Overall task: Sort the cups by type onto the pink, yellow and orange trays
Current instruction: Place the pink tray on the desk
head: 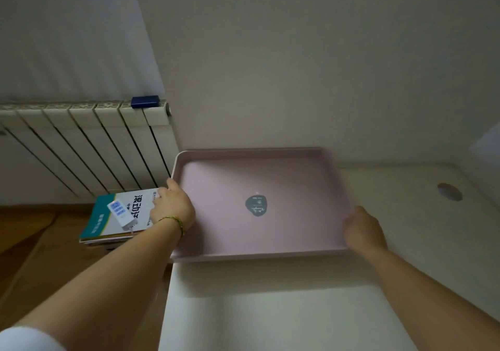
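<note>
A pink tray point(216, 231) with a dark round sticker in its middle is held over the back left part of the white table point(270, 310). My left hand point(173, 207) grips the tray's left rim, thumb on the upper edge. The tray's right rim is gripped by my right hand point(362, 229), fingers curled over it. The tray is tilted a little and throws a shadow on the table below. No cups, yellow tray or orange tray are in view.
A stack of books point(116, 218) with a white remote-like device point(120, 214) on top lies left of the table. A white radiator point(81, 145) carrying a blue box point(145, 101) stands behind. The table has a round cable hole point(449, 191) at the right.
</note>
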